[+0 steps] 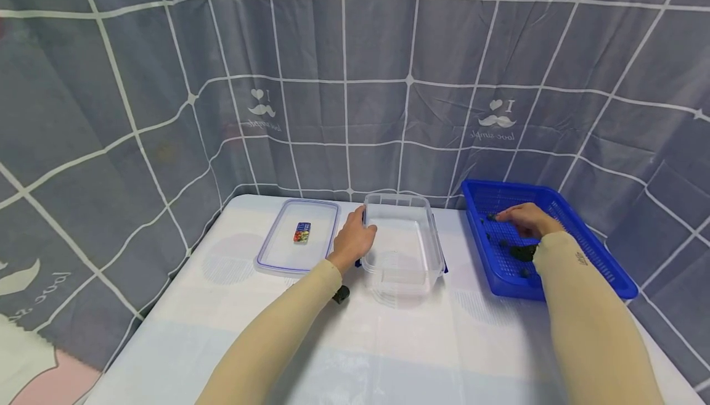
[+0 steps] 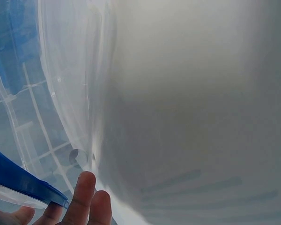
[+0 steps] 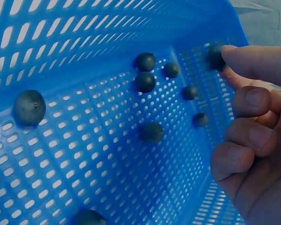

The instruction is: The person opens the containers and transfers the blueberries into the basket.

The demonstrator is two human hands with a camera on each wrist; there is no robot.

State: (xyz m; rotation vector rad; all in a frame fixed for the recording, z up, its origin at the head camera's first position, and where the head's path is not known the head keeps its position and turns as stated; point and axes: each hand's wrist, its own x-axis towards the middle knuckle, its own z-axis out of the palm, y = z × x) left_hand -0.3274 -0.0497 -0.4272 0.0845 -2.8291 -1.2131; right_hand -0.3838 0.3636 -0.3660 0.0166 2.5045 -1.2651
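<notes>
My right hand (image 1: 527, 219) reaches into the blue plastic basket (image 1: 601, 257) on the right. Thumb and index finger pinch a blueberry (image 3: 216, 58) near the basket's wall, while the other fingers curl in toward the palm. Several more dark blueberries (image 3: 151, 132) lie scattered over the perforated bottom. At the middle of the table, my left hand (image 1: 353, 238) holds the left side of a clear plastic container (image 1: 396, 272), thumb at its rim. Close to those fingers, a blue latch (image 2: 25, 180) sticks out from the container's side in the left wrist view. No lid covers the container.
A clear lid (image 1: 277, 251) with a blue-edged seal lies flat left of the container, bearing a small colourful label (image 1: 302, 232). All stand on a white patterned tablecloth (image 1: 355, 355). A grey checked curtain (image 1: 377, 109) hangs behind and at both sides.
</notes>
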